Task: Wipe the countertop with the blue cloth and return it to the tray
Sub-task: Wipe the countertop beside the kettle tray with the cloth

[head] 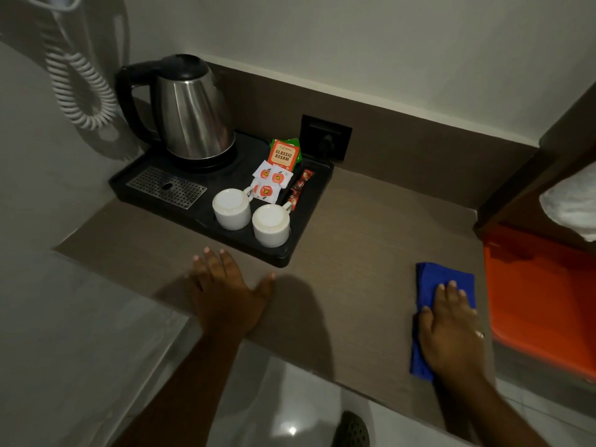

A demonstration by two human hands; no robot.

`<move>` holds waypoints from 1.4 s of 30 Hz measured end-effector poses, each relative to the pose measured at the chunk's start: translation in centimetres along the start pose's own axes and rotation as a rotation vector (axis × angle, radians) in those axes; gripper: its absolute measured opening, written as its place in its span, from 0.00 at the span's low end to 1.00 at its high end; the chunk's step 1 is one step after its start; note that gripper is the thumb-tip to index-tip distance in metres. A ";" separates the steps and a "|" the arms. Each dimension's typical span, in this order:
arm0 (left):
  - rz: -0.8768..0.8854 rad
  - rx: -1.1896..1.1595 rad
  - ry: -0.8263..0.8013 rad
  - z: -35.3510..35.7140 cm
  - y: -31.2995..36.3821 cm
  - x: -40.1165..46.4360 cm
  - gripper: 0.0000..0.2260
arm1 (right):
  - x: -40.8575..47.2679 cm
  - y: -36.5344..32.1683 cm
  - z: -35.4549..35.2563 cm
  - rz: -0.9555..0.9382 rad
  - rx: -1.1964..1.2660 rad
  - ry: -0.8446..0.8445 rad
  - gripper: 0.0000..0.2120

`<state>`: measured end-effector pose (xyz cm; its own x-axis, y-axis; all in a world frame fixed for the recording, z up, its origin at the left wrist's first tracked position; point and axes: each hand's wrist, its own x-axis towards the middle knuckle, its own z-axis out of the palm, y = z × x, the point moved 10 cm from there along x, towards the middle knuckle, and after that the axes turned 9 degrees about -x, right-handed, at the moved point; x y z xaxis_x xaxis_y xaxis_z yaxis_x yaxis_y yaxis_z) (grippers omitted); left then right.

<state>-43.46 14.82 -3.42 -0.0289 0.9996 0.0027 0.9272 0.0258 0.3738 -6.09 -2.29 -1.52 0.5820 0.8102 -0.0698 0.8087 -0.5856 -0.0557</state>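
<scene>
A folded blue cloth (pixel 433 282) lies flat on the brown countertop (pixel 354 227) near its right end. My right hand (pixel 451 330) presses flat on top of the cloth, fingers spread, covering its middle. My left hand (pixel 225 291) rests flat and empty on the countertop's front edge, just in front of the black tray (pixel 303 227). The tray sits at the back left of the counter and carries a steel kettle (pixel 193 114), two upturned white cups (pixel 232 208) (pixel 271 225) and tea sachets (pixel 283 154).
An orange bin or lid (pixel 535 301) stands right beside the cloth at the counter's right end, with a white towel (pixel 571 204) above it. A wall socket (pixel 325 137) sits behind the tray. A coiled white cord (pixel 80 88) hangs on the left wall. Tiled floor lies below.
</scene>
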 end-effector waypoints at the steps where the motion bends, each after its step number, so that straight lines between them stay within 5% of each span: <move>1: -0.002 -0.006 0.003 0.1 0.0 0.1 0.52 | -0.9 -0.3 0.2 0.072 -0.003 0.007 0.29; 4: -0.020 -0.001 0.005 0.3 0.1 0.2 0.52 | -2.7 -3.5 0.5 0.227 -0.001 0.007 0.30; 7: -0.026 0.003 -0.001 0.4 0.0 0.2 0.52 | -1.5 -10.0 0.6 0.145 0.043 -0.025 0.30; 12: -0.026 0.018 -0.006 0.4 0.0 0.2 0.52 | 0.7 -19.1 1.2 -0.303 0.044 -0.071 0.31; 17: -0.036 0.040 -0.028 0.6 -0.2 0.3 0.53 | -0.9 -16.7 0.8 -0.837 -0.051 -0.086 0.30; 25: -0.034 0.004 -0.020 0.2 0.1 0.1 0.52 | -0.6 -5.4 0.1 -0.061 0.049 0.016 0.32; 33: 0.023 0.008 -0.014 -0.6 0.8 -0.4 0.50 | -3.4 -8.6 1.2 -0.141 0.018 0.021 0.28; 39: 0.153 -0.004 0.010 -2.1 3.5 -3.9 0.37 | -3.4 -8.9 0.5 -0.103 0.047 -0.043 0.26; 42: 0.356 0.031 -0.029 -1.3 6.6 -6.5 0.29 | -3.1 -7.8 -1.0 -0.098 0.325 -0.067 0.23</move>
<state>-37.65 8.43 0.19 0.3076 0.9461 0.1015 0.8883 -0.3238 0.3256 -14.09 -0.23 0.09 0.4869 0.8661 -0.1129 0.7846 -0.4905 -0.3793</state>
